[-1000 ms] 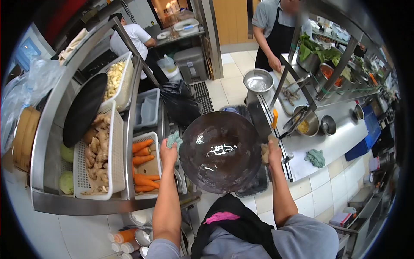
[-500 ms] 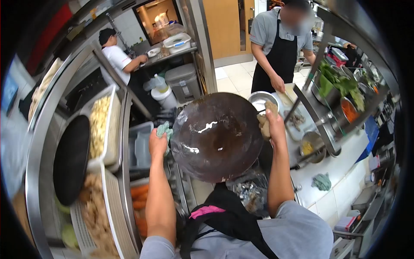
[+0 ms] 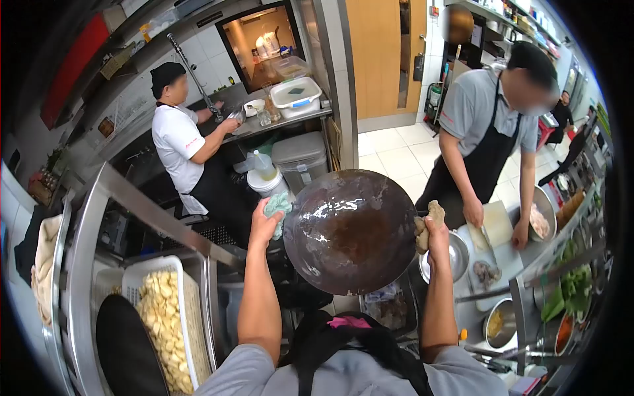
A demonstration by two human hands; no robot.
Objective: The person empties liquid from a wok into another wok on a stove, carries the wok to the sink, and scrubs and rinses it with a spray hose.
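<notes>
A large dark wok [image 3: 356, 247] is held out in front of my body by both hands, its wet, shiny inside facing me. My left hand [image 3: 263, 228] closes around a green cloth [image 3: 279, 206] at the wok's left rim. On the opposite side, my right hand [image 3: 438, 243] grips the wok's handle through a tan cloth [image 3: 433, 214]; the handle itself is mostly hidden. Beyond my right hand, a steel bowl [image 3: 457, 254] rests on the counter.
At left, a white basket of garlic cloves [image 3: 162, 297] stands beside a steel rack [image 3: 148, 211] and a dark round pan [image 3: 125, 343]. One person [image 3: 181, 135] works at a sink; another person [image 3: 485, 125] cuts on a board [image 3: 498, 221]. A lidded grey bin [image 3: 300, 155] stands ahead.
My view has turned leftward and risen, with the wok still between my hands. The co-worker at right now leans over the board with both hands on it, one with a knife.
</notes>
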